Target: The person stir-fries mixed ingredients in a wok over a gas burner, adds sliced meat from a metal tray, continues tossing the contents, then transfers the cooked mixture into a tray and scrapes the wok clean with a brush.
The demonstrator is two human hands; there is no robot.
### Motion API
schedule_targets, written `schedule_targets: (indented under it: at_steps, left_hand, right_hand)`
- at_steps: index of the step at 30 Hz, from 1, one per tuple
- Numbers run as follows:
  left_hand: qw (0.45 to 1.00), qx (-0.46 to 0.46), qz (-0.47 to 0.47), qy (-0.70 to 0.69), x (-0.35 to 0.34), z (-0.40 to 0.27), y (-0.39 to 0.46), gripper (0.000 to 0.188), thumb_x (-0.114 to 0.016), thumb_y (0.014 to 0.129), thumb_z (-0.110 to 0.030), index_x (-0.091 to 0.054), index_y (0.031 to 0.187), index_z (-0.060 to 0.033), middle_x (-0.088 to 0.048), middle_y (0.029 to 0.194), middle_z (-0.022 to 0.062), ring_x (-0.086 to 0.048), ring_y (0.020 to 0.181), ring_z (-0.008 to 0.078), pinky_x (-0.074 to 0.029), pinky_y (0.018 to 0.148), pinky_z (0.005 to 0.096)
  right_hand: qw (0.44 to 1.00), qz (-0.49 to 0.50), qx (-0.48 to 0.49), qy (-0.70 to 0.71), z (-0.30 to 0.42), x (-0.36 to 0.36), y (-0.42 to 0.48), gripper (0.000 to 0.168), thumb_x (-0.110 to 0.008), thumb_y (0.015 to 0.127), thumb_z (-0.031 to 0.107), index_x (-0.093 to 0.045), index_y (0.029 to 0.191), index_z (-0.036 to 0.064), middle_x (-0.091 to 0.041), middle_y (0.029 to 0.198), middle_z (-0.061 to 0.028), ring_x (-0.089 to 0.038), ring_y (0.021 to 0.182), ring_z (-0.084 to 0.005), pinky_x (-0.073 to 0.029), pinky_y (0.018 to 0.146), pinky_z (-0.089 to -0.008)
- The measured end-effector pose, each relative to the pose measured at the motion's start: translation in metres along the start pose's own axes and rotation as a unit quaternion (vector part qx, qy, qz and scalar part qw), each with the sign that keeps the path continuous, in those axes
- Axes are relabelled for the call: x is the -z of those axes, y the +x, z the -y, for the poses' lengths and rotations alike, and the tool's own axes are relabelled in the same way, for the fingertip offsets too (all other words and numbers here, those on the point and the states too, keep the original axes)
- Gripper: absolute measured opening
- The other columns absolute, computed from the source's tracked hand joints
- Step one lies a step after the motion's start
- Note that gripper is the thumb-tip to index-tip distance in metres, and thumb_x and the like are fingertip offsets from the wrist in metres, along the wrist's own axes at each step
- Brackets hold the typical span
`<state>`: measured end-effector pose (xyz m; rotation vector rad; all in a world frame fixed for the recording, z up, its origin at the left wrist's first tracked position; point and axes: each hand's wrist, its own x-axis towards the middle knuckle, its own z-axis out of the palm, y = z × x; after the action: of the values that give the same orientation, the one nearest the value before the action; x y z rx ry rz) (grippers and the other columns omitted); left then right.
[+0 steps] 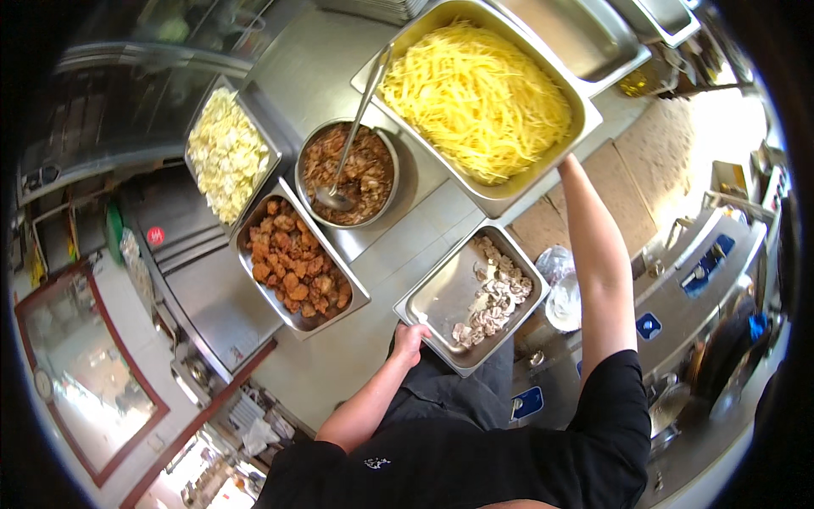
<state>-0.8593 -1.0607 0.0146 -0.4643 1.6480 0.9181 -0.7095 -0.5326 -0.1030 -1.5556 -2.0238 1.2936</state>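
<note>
My left hand (412, 343) grips the near left rim of a small stainless steel food pan (439, 302). Pale, greyish sliced food (496, 302), perhaps mushroom or meat, lies along that pan's right side; the rest of its bottom is bare. My right arm reaches forward to the near right side of a large, deep steel pan (493, 207) heaped with yellow shredded food (477, 102), which looks like potato. Only the edge of my right hand (565, 161) shows there; its fingers are hidden by the pan.
On the steel counter (299, 57) stands a round pot (397, 175) of brown stewed food with a ladle (360, 114). Left of it are a pan of fried brown pieces (296, 264) and one of chopped cabbage (227, 153). Another steel pan (579, 32) sits at the far right.
</note>
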Motion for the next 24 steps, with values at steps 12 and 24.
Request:
schedule_targets:
  at_steps: [12, 24]
  left_hand:
    - [0.989, 0.051, -0.049, -0.131, -0.035, 0.040, 0.005, 0.038, -0.056, 0.063, 0.002, -0.059, 0.101, 0.0042, -0.062, 0.095, 0.0150, -0.063, 0.088, 0.0305, -0.055, 0.076, 0.0452]
    - [0.983, 0.127, 0.122, -0.059, -0.314, -0.012, 0.067, 0.050, -0.051, 0.070, -0.006, -0.053, 0.119, 0.0032, -0.060, 0.117, 0.0161, -0.057, 0.111, 0.0327, -0.046, 0.098, 0.0490]
  right_hand:
    - [0.983, -0.027, -0.008, 0.183, -0.026, 0.016, -0.067, 0.035, -0.060, 0.081, 0.022, -0.057, 0.110, 0.004, -0.063, 0.098, -0.0135, -0.059, 0.093, -0.0257, -0.048, 0.085, -0.0359]
    - [0.886, -0.361, -0.228, 0.180, -0.312, 0.352, -0.195, 0.044, -0.060, 0.095, 0.044, -0.073, 0.088, 0.003, -0.064, 0.071, 0.0010, -0.054, 0.069, -0.0067, -0.043, 0.066, -0.0235]
